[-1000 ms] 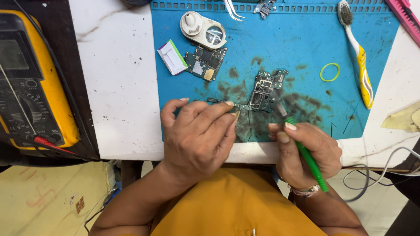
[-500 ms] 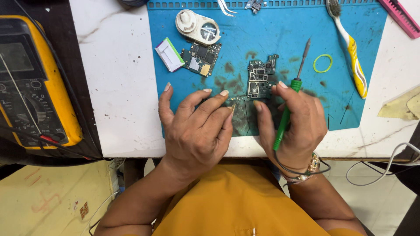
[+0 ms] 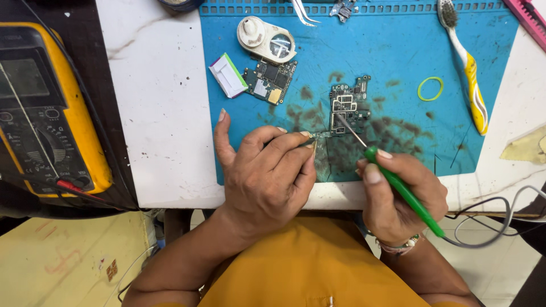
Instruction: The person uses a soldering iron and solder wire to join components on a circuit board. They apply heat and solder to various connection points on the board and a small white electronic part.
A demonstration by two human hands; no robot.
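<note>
The white table (image 3: 159, 113) carries a blue mat (image 3: 387, 45), stained dark near its middle, and every place below is told from that mat. Off the mat's left side, past the bare strip of table, a yellow meter (image 3: 51, 113) lies on a dark surface with a red lead plugged in near its lower corner.

The left hand (image 3: 264, 176) rests over the mat's lower edge, thumb spread out to the side, fingertips pressed down on the lower end of a circuit board (image 3: 347, 108) that lies at the mat's middle. The right hand (image 3: 401, 193) sits at the mat's lower edge, just right of the left hand, curled around a green screwdriver (image 3: 404, 190); thumb and forefinger pinch its handle, and the thin metal tip touches the board.

Along the mat's right side lies a yellow and white toothbrush (image 3: 469, 74), with a small yellow rubber band (image 3: 430, 88) just left of it. Toward the mat's upper left sit a round white magnifier (image 3: 266, 38), a second circuit board (image 3: 269, 81) just under it, and a small white block (image 3: 227, 75) at the mat's left edge. Tweezers (image 3: 301, 11) lie at the mat's top edge.
</note>
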